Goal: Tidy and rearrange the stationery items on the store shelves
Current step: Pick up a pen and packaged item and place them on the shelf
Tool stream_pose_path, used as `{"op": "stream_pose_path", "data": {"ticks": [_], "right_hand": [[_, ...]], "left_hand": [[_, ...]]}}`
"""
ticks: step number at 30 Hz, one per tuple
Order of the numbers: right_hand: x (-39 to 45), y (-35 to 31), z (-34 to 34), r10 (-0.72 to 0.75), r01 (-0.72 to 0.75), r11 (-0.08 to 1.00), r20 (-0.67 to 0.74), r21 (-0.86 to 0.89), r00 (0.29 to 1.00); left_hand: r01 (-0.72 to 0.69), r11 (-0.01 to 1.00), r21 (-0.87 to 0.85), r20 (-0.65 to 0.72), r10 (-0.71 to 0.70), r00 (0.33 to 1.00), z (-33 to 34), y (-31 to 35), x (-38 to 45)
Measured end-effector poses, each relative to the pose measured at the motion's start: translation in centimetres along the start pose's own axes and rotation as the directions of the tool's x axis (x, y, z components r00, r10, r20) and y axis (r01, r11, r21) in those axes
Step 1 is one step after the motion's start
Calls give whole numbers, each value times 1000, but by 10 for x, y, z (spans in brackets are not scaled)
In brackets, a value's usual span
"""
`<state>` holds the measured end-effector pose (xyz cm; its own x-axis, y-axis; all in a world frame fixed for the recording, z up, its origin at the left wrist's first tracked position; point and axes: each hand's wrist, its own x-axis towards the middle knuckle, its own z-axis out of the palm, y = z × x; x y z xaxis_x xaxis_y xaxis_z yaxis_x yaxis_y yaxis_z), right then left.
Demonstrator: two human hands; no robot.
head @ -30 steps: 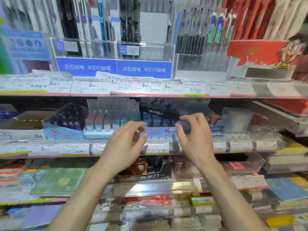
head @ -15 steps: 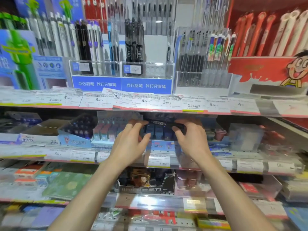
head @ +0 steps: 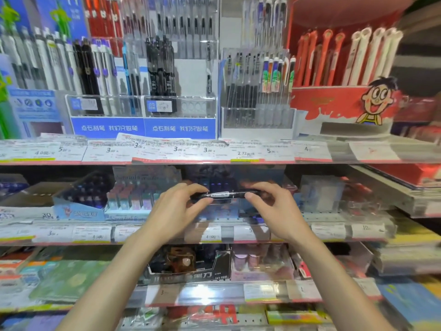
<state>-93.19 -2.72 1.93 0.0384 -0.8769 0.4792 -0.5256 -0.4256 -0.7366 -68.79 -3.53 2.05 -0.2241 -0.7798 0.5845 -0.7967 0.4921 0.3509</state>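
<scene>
A black pen with a silver clip lies level between both hands, in front of the second shelf. My left hand pinches its left end between thumb and fingers. My right hand pinches its right end the same way. Behind the pen stands a blue display box of dark pens, partly hidden by my hands. The shelf above carries clear racks of upright pens.
A red cartoon pen stand sits at the upper right. Price-label strips run along each shelf edge. A box of pastel erasers stands left of my hands. A black open box sits on the shelf below. Notebooks lie lower left.
Both hands rose from the label strip and closed on the black pen. They now hold it level by its two ends. The camera has tilted upward.
</scene>
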Motion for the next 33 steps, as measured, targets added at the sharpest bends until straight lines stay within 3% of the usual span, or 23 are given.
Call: {"op": "stream_pose_path", "data": {"ticks": [5, 9, 16, 23, 26, 30, 33], "right_hand": [[-23, 15, -14, 39, -43, 976, 25, 215, 999], [-45, 39, -21, 94, -104, 966, 53, 237, 994], [-112, 84, -19, 331, -353, 870, 123, 344, 936], [-178, 123, -17, 621, -598, 700, 81, 390, 780], [-194, 135, -24, 635, -616, 709, 69, 344, 769], [-199, 147, -34, 640, -611, 691, 65, 386, 766], [-194, 160, -44, 652, -617, 671, 70, 410, 755]], "left_hand": [[147, 942, -301, 32, -144, 989, 20, 28, -29], [311, 825, -472, 111, -294, 949, 47, 51, -59], [498, 633, -593, 292, -408, 865, 102, 73, -117], [655, 438, -616, 473, -459, 752, 160, 86, -146], [667, 374, -645, 494, -462, 737, 175, 94, -152], [634, 419, -650, 483, -417, 770, 186, 103, -159], [661, 360, -659, 492, -458, 740, 200, 114, -155]]}}
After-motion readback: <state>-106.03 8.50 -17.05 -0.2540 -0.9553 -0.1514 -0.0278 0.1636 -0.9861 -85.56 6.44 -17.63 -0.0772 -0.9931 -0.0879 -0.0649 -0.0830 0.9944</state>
